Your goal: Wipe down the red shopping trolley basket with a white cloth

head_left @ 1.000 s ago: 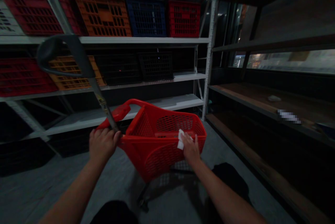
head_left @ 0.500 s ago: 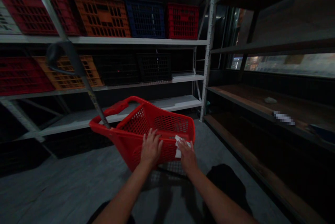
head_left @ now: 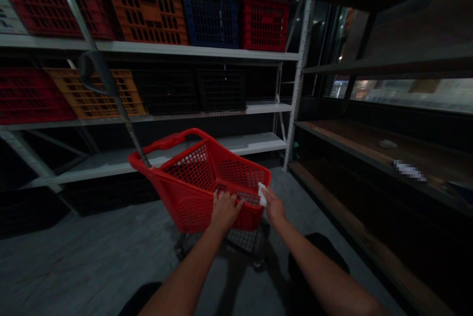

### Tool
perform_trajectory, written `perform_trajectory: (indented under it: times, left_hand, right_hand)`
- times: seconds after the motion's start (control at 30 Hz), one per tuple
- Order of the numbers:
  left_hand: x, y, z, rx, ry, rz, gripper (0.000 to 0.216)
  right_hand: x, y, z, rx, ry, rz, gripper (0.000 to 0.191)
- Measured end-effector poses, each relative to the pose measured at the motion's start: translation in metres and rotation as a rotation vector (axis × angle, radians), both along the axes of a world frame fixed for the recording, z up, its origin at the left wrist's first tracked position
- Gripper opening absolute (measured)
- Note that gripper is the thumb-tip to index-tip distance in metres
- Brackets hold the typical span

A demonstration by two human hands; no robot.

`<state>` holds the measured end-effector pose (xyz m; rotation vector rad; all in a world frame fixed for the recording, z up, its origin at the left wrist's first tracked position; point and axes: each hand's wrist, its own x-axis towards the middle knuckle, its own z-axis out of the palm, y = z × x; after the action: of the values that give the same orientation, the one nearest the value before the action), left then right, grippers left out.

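Red wheeled basket, seen from the head camera. It stood on the grey floor in the aisle, near the metal rack and well apart from the wooden shelves on our right. Its long grey pull handle rose on a thin rod from the far left corner and leaned up and away from us.

Our left hand gripped the near rim, its fingers curled over the edge into the basket. Our right hand pinched a white cloth and pressed it against the near right corner of the rim. Both forearms reached down from the bottom of the view.

The castors showed only dimly beneath the basket, and we could not tell whether all of them met the floor.

Hazards, as we judged them:
- Only one hand steadied the basket, so pressure on the corner could have rolled or swung it away on its wheels.
- A downward lean on the near rim could have tipped the light, empty basket towards us and swept the tall handle sideways towards the coloured crates on the rack.
- The cloth could have snagged in the mesh.
- The poor light could have hidden any spots left untouched.
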<state>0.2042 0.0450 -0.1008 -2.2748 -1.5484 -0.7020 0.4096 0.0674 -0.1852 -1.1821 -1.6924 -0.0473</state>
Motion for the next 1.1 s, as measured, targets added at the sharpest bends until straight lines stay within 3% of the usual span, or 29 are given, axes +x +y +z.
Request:
perform_trajectory:
  times: [0.17, 0.27, 0.4, 0.57, 0.77, 0.87, 0.97, 1.1]
  left_hand:
    - [-0.008, -0.002, 0.0, 0.01, -0.012, -0.021, 0.042]
    - [-0.017, -0.006, 0.0, 0.011, -0.041, -0.053, 0.04]
    - [-0.03, -0.014, -0.003, 0.01, -0.049, -0.085, 0.036]
    - [-0.037, -0.024, -0.004, 0.012, -0.069, -0.082, 0.032]
    - [-0.04, -0.03, -0.003, 0.017, -0.09, -0.054, 0.031]
    - [-0.045, -0.033, -0.003, 0.004, -0.096, -0.06, 0.029]
    - [-0.052, -0.035, -0.004, -0.027, -0.113, -0.071, 0.028]
    - [-0.058, -0.036, -0.005, -0.05, -0.133, -0.085, 0.026]
  right_hand:
    - [-0.044, -0.054, -0.012, -0.01, -0.031, 0.063, 0.045]
    - [-0.045, -0.071, -0.008, -0.001, -0.165, 0.083, 0.048]
    - [-0.017, -0.048, 0.008, -0.04, -0.283, -0.026, 0.052]
    - [-0.007, -0.02, 0.015, -0.117, -0.188, -0.155, 0.054]
    - [-0.056, -0.076, -0.008, -0.002, -0.102, 0.093, 0.045]
    - [-0.064, -0.097, -0.013, 0.028, -0.136, 0.158, 0.046]
    - [-0.047, -0.085, -0.008, 0.022, -0.24, 0.169, 0.048]
    - [-0.008, -0.038, 0.007, -0.045, -0.232, 0.005, 0.055]
